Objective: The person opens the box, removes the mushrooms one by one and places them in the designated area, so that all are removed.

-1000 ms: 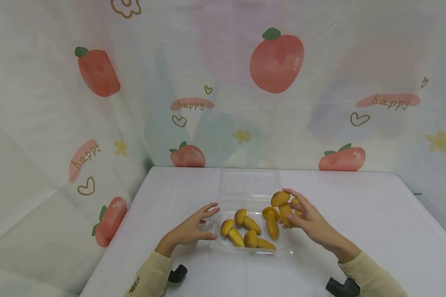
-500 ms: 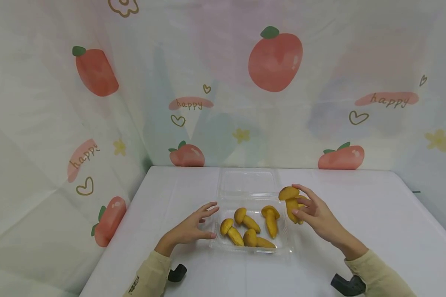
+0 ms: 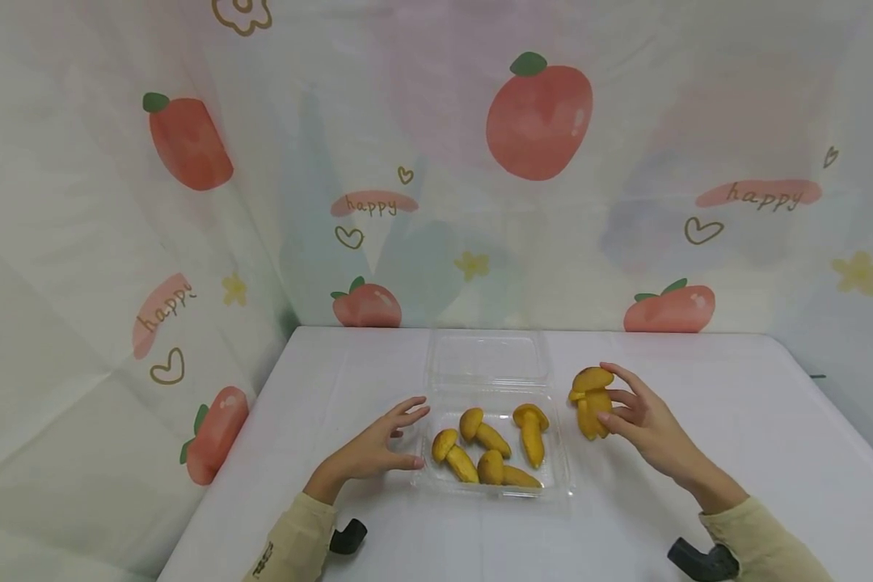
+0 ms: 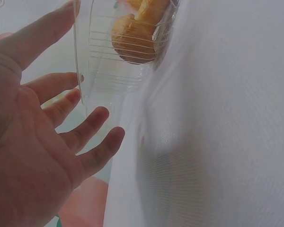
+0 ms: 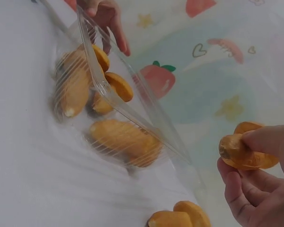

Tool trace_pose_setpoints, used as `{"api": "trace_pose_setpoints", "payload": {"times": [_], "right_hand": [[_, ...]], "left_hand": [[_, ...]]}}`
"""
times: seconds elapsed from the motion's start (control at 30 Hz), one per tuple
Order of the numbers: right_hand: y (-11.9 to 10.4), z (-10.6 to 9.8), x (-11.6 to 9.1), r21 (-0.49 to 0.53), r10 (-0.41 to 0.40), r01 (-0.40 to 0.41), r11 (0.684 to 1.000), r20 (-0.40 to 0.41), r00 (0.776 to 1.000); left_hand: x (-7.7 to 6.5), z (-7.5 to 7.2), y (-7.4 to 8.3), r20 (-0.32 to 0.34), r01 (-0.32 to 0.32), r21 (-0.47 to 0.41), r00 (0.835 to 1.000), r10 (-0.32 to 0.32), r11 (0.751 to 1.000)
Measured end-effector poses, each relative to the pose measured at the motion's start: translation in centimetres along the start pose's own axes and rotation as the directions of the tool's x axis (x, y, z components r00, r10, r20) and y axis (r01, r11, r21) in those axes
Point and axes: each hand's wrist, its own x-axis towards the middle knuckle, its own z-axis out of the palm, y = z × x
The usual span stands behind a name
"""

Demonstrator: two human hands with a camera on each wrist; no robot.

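Note:
In the head view, my right hand (image 3: 647, 428) pinches a yellow mushroom (image 3: 598, 411) just right of a clear plastic box (image 3: 563, 477). The right wrist view shows that held mushroom (image 5: 248, 153) between thumb and fingers, off the table. A second mushroom (image 5: 180, 217) lies on the table outside the box; in the head view the held one partly covers it. Several more mushrooms (image 3: 532, 436) lie inside the box. At the box's left side is my left hand (image 3: 367, 449), fingers spread; its thumb and some fingertips are at the rim (image 4: 79, 61), seemingly touching it.
The box's lid (image 3: 487, 360) is folded back on the white table (image 3: 698, 420). Behind and to the left hangs a cloth (image 3: 436, 162) printed with fruit. Black wrist mounts (image 3: 702, 559) show at both sleeves.
My right hand has carried the mushroom right, from the box's right edge to outside it, above the loose mushroom. The left hand and the box have stayed still.

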Motion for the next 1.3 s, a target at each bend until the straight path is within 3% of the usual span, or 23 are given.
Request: {"api": "trace_pose_setpoints", "payload": {"times": [0.33, 0.8, 1.3], "right_hand": [[1.9, -1.4, -0.4, -0.028, 0.005, -0.006, 1.000, -0.027, 1.000], [4.9, -2.7, -0.5, -0.002, 0.138, -0.138, 0.990, -0.052, 0.989], [6.8, -3.3, -0.5, -0.097, 0.235, -0.242, 0.965, -0.072, 0.969]], "left_hand": [[0.1, 0.1, -0.1, 0.000, 0.003, 0.002, 1.000, -0.003, 1.000], [0.2, 0.0, 0.0, 0.008, 0.012, -0.010, 1.000, -0.012, 1.000], [0.1, 0.0, 0.1, 0.008, 0.010, 0.008, 1.000, -0.010, 1.000]]}}
